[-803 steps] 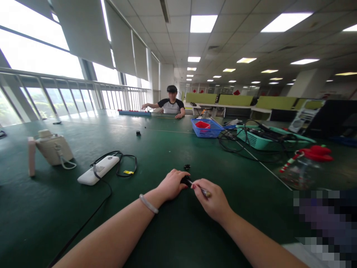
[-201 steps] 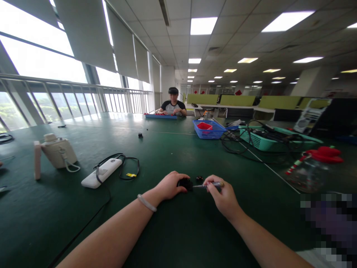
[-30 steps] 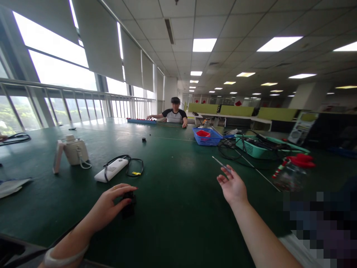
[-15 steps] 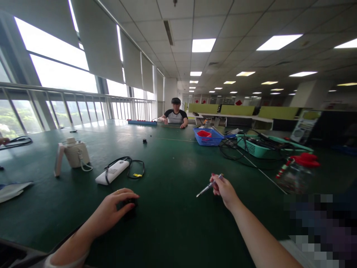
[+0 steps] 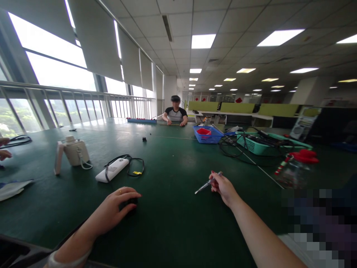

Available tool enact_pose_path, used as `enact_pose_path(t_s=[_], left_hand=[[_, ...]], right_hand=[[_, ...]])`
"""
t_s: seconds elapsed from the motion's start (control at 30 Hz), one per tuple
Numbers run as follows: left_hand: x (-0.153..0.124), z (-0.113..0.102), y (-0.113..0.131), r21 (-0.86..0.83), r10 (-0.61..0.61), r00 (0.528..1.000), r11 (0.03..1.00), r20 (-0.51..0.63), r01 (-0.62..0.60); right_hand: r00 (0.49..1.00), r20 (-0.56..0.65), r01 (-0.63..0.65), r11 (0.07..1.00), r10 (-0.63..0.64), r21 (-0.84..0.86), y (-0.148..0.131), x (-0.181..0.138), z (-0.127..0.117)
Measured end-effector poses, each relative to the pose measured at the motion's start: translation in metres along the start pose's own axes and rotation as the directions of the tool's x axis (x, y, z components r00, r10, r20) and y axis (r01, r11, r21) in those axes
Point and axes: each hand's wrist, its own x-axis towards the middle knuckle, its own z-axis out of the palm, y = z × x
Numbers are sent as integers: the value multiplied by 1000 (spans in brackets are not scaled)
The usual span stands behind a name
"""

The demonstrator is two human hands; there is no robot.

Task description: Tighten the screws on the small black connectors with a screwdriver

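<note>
My left hand (image 5: 115, 208) lies over a small black part (image 5: 130, 204) on the green table (image 5: 173, 223), fingers curled around it with the part mostly hidden under them. My right hand (image 5: 223, 187) is raised a little above the table at centre right. It pinches a slim screwdriver (image 5: 206, 183) whose metal tip points left, toward the black part. The two hands are well apart.
A white power bank (image 5: 112, 169) with a black cable lies left of centre, a beige device (image 5: 73, 152) beyond it. A blue basket (image 5: 208, 135), a teal basket (image 5: 258, 141) of cables and a red-lidded jar (image 5: 295, 167) stand right. A person (image 5: 175, 111) sits at the far end.
My right hand has closed on the screwdriver and swung its tip round to point left. My left hand stays on the black part.
</note>
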Motion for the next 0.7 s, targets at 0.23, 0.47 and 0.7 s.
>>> enact_pose_path(t_s=[0.23,0.47,0.7], left_hand=[[-1,-2,1,22,39,999,999,-36,-38],[-2,-4,6,37,56,998,998,-15,-55],[-3,-5,8,36,66,997,997,-33,-65]], right_hand=[[1000,-14,-2,1000,2,9,-2,-1,1],[1000,-13,0,1000,0,-2,1,1,-1],[1000,-5,1,1000,-1,-17,0,1,-1]])
